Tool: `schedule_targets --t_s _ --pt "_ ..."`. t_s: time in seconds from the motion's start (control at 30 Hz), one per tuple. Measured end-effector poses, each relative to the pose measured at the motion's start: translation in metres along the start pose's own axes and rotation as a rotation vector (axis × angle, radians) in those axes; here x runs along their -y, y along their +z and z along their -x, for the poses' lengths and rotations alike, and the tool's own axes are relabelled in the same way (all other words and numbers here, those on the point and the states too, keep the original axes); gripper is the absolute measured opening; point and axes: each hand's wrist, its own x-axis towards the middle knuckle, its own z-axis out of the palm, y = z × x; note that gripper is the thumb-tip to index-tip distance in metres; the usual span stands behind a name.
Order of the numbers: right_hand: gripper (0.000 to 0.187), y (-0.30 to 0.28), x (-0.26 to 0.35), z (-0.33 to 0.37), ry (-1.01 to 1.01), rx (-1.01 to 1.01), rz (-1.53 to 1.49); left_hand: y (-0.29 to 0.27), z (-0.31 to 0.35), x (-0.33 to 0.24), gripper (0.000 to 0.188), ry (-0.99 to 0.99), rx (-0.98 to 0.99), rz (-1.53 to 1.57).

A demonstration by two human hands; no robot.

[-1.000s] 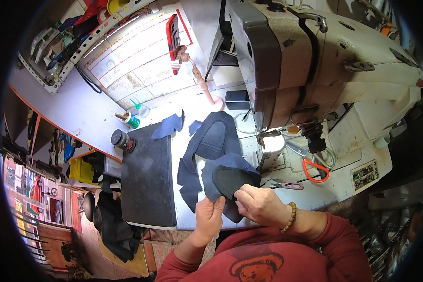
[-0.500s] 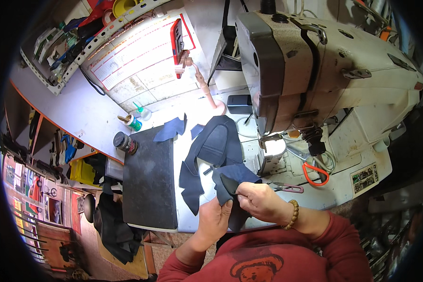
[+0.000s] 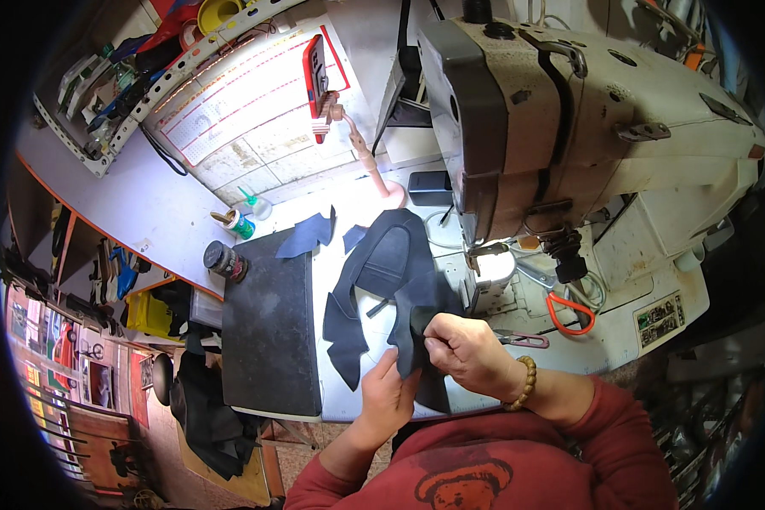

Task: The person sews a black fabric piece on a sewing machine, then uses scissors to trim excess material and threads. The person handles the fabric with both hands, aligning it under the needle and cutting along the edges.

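Between the left hand (image 3: 388, 393) and right hand (image 3: 466, 353), both pinching it, a dark leather piece (image 3: 416, 333) seems folded, unsewn; the sewing machine (image 3: 569, 127) waits just beyond them.

Red-cased phone (image 3: 316, 75) on a stand, screen side-on, unreadable. Behind it, white wall chart (image 3: 234, 98) with red-lined grid. Small dark label plate (image 3: 660, 311), possibly controls, on sewing machine base, right.

We see a white table (image 3: 348, 255). On it sit a big sewing machine (image 3: 569, 144), a dark flat mat (image 3: 268, 331), dark cloth pieces (image 3: 382, 280), and orange-handled scissors (image 3: 565, 314).
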Motion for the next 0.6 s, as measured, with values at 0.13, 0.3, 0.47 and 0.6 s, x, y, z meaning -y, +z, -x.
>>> schedule_targets --t_s 0.13,0.3,0.47,0.6 --pt "0.013 0.003 0.001 0.003 -0.291 -0.079 0.221 -0.008 -0.003 -0.003 0.016 -0.235 0.021 0.221" --pt "0.014 0.004 0.004 0.001 -0.265 -0.083 0.086 -0.015 -0.008 -0.01 0.012 -0.227 -0.093 0.061" --pt "0.012 0.001 0.005 0.003 -0.008 -0.041 -0.133 -0.005 -0.009 -0.01 0.009 0.115 -0.127 -0.114" --pt "0.01 0.006 0.0 0.004 0.049 -0.055 -0.181 -0.006 -0.007 -0.012 0.009 0.036 -0.124 -0.078"
